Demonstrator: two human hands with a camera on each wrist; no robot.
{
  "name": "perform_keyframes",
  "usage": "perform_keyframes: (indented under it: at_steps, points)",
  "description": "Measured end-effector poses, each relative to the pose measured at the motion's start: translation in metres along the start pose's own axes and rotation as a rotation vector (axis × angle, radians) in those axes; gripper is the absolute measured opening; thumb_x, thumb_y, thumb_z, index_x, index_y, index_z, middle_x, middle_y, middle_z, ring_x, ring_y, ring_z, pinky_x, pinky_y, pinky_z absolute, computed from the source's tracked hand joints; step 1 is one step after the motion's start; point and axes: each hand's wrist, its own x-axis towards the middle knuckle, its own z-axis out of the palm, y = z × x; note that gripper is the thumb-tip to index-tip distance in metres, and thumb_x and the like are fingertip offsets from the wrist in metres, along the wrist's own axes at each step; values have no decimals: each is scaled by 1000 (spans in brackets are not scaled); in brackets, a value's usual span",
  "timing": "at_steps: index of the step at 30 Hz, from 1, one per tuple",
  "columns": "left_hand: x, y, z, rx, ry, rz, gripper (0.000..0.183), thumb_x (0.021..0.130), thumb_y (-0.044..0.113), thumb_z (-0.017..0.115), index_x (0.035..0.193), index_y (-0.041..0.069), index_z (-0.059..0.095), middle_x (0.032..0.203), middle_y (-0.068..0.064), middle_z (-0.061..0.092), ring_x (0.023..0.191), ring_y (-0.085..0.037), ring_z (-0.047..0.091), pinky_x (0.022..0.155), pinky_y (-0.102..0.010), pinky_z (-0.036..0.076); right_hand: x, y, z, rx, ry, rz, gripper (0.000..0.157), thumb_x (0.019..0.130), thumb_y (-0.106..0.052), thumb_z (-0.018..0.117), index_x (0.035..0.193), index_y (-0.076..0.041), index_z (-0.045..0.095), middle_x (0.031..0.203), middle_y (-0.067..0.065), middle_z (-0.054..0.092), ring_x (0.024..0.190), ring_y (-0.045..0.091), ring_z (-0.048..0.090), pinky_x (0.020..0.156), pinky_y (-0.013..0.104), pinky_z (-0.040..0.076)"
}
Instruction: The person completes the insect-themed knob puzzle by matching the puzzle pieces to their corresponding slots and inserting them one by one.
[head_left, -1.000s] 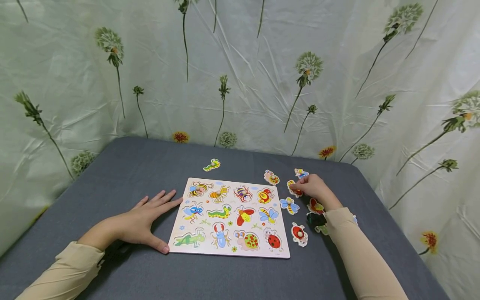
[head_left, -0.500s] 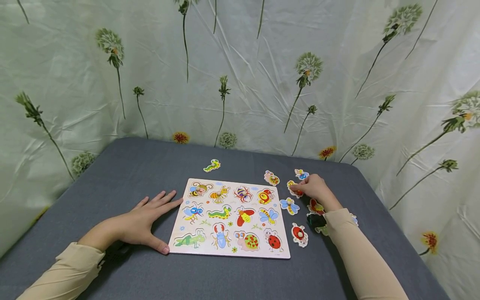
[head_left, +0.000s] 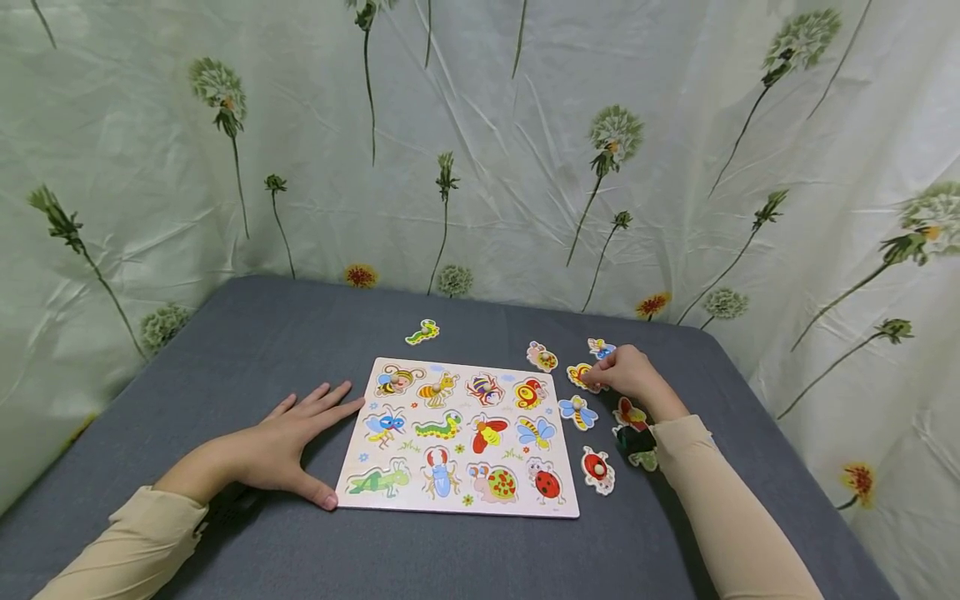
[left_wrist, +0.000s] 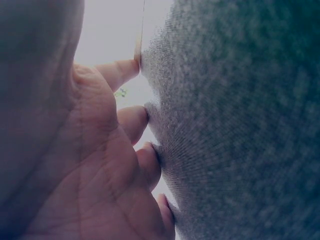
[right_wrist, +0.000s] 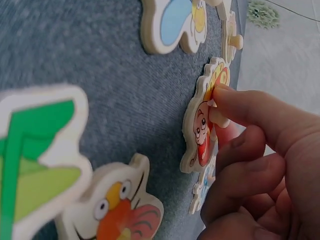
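Note:
My left hand (head_left: 281, 450) lies with fingers spread on the table, a fingertip and the thumb touching the left edge of the pale insect puzzle board (head_left: 461, 512). In the left wrist view the fingers (left_wrist: 132, 122) reach along the dark cloth. My right hand (head_left: 633, 375), right of the board, pinches the knob of a red and yellow insect puzzle piece (head_left: 581, 375). In the right wrist view this piece (right_wrist: 201, 127) has a smiling face and stands tilted between thumb and fingertips. The board's top row holds several knobbed pieces, among them a spider (head_left: 486, 388).
Loose pieces lie around the right hand: a dragonfly-like piece (head_left: 577, 412), a ladybird (head_left: 597, 470), a snail (head_left: 542, 357) and several others. A green caterpillar piece (head_left: 423, 332) lies behind the board. A floral curtain (head_left: 510, 208) hangs behind the table.
The red and yellow puzzle piece has turned in my right fingers and shifted slightly left. My left hand keeps its place at the board's edge.

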Motion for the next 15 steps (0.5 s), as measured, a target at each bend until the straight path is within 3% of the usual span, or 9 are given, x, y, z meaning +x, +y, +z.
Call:
perform_keyframes:
  at_steps: [7, 15]
  points:
    - [-1, 0, 0, -4, -2, -4, 131, 69, 65, 95, 173, 22, 27, 181, -21, 10, 164, -56, 4, 120, -84, 2, 1, 3, 2, -15, -18, -7, 27, 97, -30, 79, 83, -8, 81, 76, -2, 72, 67, 15, 51, 60, 30, 38]
    - [0, 0, 0, -4, -1, 1, 130, 69, 64, 95, 173, 22, 27, 181, -22, 10, 164, -57, 4, 119, -85, 2, 2, 4, 1, -51, -27, 42, 37, 97, -39, 78, 73, -11, 75, 68, -3, 63, 58, 15, 48, 53, 29, 39]
